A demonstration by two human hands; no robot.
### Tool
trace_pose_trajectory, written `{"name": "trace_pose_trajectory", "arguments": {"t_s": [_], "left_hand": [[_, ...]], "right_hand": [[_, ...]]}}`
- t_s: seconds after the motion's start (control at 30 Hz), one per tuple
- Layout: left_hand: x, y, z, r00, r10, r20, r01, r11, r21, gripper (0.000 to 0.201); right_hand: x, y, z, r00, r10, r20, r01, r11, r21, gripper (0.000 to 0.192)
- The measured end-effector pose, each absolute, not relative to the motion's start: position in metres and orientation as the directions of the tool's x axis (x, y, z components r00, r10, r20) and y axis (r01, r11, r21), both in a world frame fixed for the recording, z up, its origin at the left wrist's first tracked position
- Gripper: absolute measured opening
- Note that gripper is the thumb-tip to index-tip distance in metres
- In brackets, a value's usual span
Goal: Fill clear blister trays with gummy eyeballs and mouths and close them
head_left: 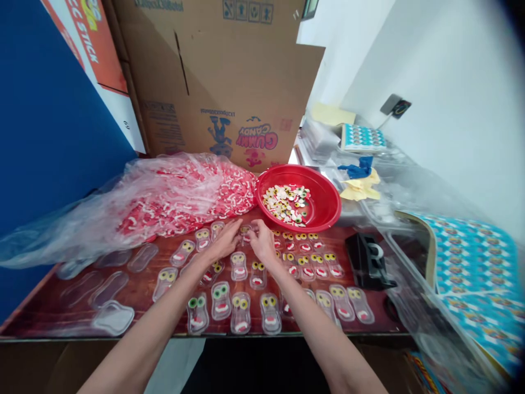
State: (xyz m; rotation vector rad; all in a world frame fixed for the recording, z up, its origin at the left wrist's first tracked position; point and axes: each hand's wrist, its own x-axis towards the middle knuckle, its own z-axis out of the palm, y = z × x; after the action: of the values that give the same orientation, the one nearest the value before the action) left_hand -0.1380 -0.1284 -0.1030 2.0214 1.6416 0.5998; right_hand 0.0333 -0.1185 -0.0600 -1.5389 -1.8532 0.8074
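Note:
At the far side of the table, a small clear plastic tray [245, 234] with gummy candy eyes lies between my two hands. My left hand [224, 241] reaches in from its left, fingertips at the tray's edge. From the other side my right hand [263, 241] grips the same tray with curled fingers. Around them are several filled trays [240, 313], each with a pair of eyes and red-and-white teeth candies. Behind my right hand stands a red basin [327, 213] with loose candy eyes. A big clear bag [176, 191] of teeth candies slumps behind my left hand.
Empty clear trays [110, 290] lie at the left. A black tape dispenser [368, 261] stands at the right, beside plastic packaging and blue printed label sheets [476, 262]. A cardboard box [221, 71] rises behind the basin, with a blue panel [53, 137] to the left.

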Motion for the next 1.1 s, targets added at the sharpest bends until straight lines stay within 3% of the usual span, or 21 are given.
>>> {"name": "trace_pose_trajectory", "arguments": {"t_s": [0.07,0.27,0.47,0.9,1.1], "left_hand": [[-0.137,-0.129,-0.101,0.172,0.984,0.041,0.783,-0.162,0.601,0.06],[-0.128,-0.135,-0.089,0.113,0.993,-0.013,0.825,-0.087,0.558,0.057],[-0.123,-0.137,-0.085,0.077,0.997,-0.002,0.833,-0.063,0.55,0.054],[-0.13,-0.137,-0.09,0.079,0.996,0.042,0.825,-0.089,0.559,0.055],[-0.131,-0.142,-0.083,0.08,0.995,0.056,0.852,-0.098,0.515,0.044]], "right_hand": [[0.023,-0.115,-0.059,-0.151,0.988,0.044,0.7,0.138,-0.701,0.034],[0.022,-0.113,-0.056,-0.181,0.983,0.033,0.914,0.181,-0.363,0.024],[0.03,-0.112,-0.058,-0.198,0.98,-0.028,0.909,0.173,-0.38,0.024],[0.029,-0.105,-0.056,-0.367,0.93,-0.028,0.868,0.332,-0.369,0.033],[0.025,-0.1,-0.056,-0.385,0.919,-0.079,0.878,0.338,-0.339,0.034]]}}
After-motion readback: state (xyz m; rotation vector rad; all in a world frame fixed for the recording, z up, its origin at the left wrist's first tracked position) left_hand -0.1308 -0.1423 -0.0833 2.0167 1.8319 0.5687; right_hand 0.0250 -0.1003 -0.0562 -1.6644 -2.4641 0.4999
